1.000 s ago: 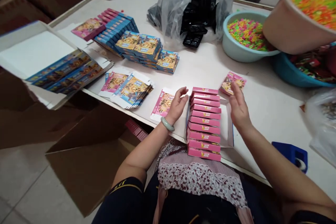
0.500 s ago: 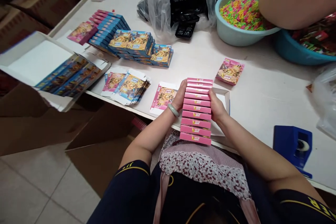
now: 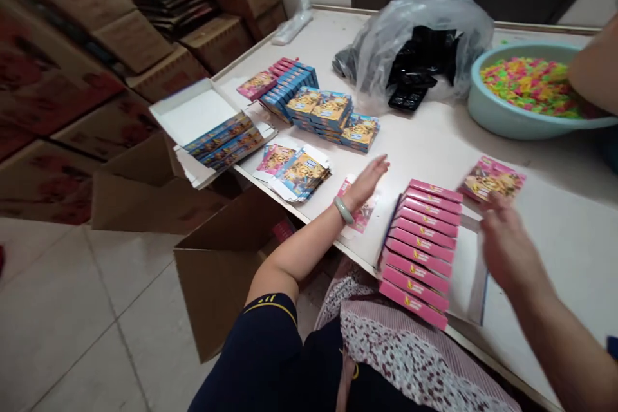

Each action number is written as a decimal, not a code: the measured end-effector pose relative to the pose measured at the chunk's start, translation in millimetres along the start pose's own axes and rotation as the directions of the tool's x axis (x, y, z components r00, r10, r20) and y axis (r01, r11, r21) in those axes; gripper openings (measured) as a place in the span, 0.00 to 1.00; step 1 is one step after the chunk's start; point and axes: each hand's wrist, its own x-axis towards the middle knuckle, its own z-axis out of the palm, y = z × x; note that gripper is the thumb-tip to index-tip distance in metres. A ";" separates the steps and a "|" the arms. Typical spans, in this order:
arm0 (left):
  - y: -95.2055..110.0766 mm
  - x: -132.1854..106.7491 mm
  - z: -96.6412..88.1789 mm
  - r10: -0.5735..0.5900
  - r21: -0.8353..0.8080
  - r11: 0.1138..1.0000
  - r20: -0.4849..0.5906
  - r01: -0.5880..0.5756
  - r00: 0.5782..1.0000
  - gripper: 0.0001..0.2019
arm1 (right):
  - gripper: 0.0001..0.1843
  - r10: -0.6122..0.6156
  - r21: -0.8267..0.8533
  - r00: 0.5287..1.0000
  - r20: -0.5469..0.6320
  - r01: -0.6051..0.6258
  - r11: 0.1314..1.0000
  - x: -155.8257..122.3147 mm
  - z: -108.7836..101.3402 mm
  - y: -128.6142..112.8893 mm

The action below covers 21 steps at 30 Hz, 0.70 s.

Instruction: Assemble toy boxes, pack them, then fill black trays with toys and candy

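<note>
My left hand [image 3: 364, 187] is open, fingers stretched out, over a flat pink carton [image 3: 361, 215] at the table's front edge; it holds nothing. My right hand [image 3: 506, 241] is smeared by motion beside the lower edge of a pink box [image 3: 495, 177]; whether its fingers grip that box I cannot tell. Between my hands, a row of pink boxes [image 3: 420, 254] stands on edge in an open white tray box [image 3: 470, 270], whose right part shows bare. Left of my left hand lies a fanned pile of flat blue and pink cartons [image 3: 302, 174].
Stacked blue boxes [image 3: 321, 106] stand farther back. An open display box [image 3: 203, 109] with blue boxes overhangs the left edge, above an open brown carton [image 3: 217, 270]. Behind are a plastic bag of black trays [image 3: 420, 58] and a basin of colourful small pieces [image 3: 502, 119].
Both hands have let go of the row of pink boxes, which now rests in the tray box. My left hand has moved left, my right hand right. The view has swung left.
</note>
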 end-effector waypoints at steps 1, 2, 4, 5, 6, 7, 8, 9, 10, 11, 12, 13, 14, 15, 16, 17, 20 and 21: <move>9.0 10.5 -23.7 0.035 0.006 0.999 -0.088 -0.035 0.995 0.16 | 0.33 0.023 0.068 0.999 -0.040 -0.020 0.997 9.9 -11.4 -8.3; 19.0 22.5 -49.9 0.078 0.021 0.997 -0.197 -0.076 0.977 0.15 | 0.29 0.068 0.230 0.995 -0.079 -0.048 0.972 21.8 -20.3 -20.1; 38.9 49.1 -104.5 0.147 0.079 0.989 -0.420 -0.125 0.896 0.12 | 0.24 0.078 0.365 0.997 -0.004 -0.071 0.928 52.4 -26.1 -50.7; 47.3 62.3 -129.8 0.148 0.109 0.988 -0.504 -0.108 0.851 0.11 | 0.22 0.057 0.358 0.997 0.054 -0.073 0.931 71.1 -21.7 -67.1; 54.0 74.7 -151.8 0.148 0.141 0.987 -0.565 -0.081 0.812 0.11 | 0.21 0.045 0.331 0.990 0.135 -0.088 0.940 91.8 -12.5 -82.7; 58.4 86.0 -169.4 0.156 0.178 0.982 -0.600 -0.060 0.784 0.11 | 0.22 0.048 0.304 0.975 0.217 -0.114 0.946 114.0 0.8 -96.5; 60.6 95.7 -182.2 0.165 0.214 0.976 -0.615 -0.038 0.771 0.10 | 0.21 0.065 0.313 0.968 0.241 -0.141 0.939 136.9 17.3 -107.8; 60.6 103.9 -190.2 0.176 0.251 0.968 -0.614 -0.021 0.769 0.10 | 0.22 0.061 0.301 0.952 0.299 -0.154 0.941 159.7 35.5 -116.4; 58.6 110.3 -193.9 0.191 0.287 0.958 -0.604 -0.012 0.773 0.10 | 0.22 0.076 0.256 0.924 0.374 -0.182 0.949 181.3 54.3 -122.3; 55.0 115.2 -194.2 0.211 0.323 0.946 -0.593 -0.011 0.777 0.09 | 0.22 0.109 0.149 0.901 0.420 -0.187 0.971 200.9 72.4 -125.8; 50.3 118.7 -192.4 0.239 0.359 0.933 -0.584 -0.018 0.776 0.09 | 0.22 0.120 0.000 0.900 0.419 -0.133 0.991 217.7 89.2 -127.6; 44.9 121.2 -189.6 0.276 0.395 0.918 -0.576 -0.034 0.769 0.09 | 0.21 0.074 -0.160 0.915 0.396 -0.010 0.987 231.1 104.2 -128.0; 39.4 122.9 -186.7 0.320 0.429 0.901 -0.567 -0.058 0.759 0.09 | 0.21 -0.023 -0.303 0.913 0.407 0.158 0.940 241.2 117.4 -127.6; 34.1 124.1 -184.6 0.360 0.457 0.885 -0.555 -0.086 0.750 0.09 | 0.20 -0.126 -0.410 0.886 0.446 0.327 0.852 247.9 129.1 -126.9; 29.4 125.2 -183.5 0.390 0.474 0.873 -0.542 -0.112 0.744 0.09 | 0.20 -0.214 -0.468 0.836 0.505 0.473 0.746 251.9 139.5 -125.9; 25.4 126.2 -183.5 0.408 0.480 0.867 -0.529 -0.134 0.744 0.09 | 0.20 -0.268 -0.487 0.781 0.564 0.576 0.656 253.8 149.0 -124.9; 18.6 129.1 -188.0 0.411 0.456 0.875 -0.514 -0.166 0.753 0.08 | 0.25 -0.259 -0.534 0.771 0.581 0.602 0.594 254.3 174.0 -121.4; 17.8 129.7 -189.9 0.406 0.446 0.879 -0.516 -0.168 0.754 0.08 | 0.28 -0.233 -0.562 0.805 0.546 0.558 0.611 254.6 180.9 -119.9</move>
